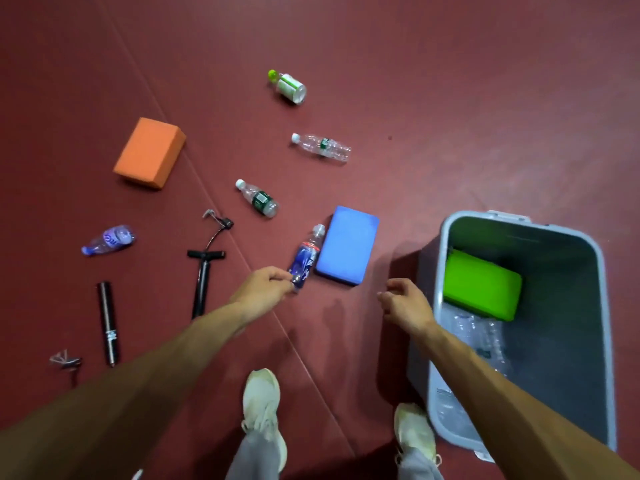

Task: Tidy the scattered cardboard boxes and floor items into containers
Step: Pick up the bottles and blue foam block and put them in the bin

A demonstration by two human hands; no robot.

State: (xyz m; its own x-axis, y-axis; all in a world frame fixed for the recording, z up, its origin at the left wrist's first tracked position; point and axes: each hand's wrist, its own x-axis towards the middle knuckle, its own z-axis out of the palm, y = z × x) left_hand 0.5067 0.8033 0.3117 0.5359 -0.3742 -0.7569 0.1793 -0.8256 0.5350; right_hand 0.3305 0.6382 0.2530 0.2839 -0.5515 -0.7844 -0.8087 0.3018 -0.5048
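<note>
Left hand [266,289] pinches the base of the blue-labelled bottle [306,259], left of the grey bin [604,323]; right hand [403,303] has its fingers relaxed and empty; so slight an end-grip risks a slip.

Matt foam blue block [347,244], clear plastic bottle [322,147], matt grey plastic bin [604,306]

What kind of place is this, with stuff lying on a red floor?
Probably a gym or sports hall: a dark red floor with seams like matting, an orange foam block and a blue foam block, and a hand pump among drink bottles.
</note>
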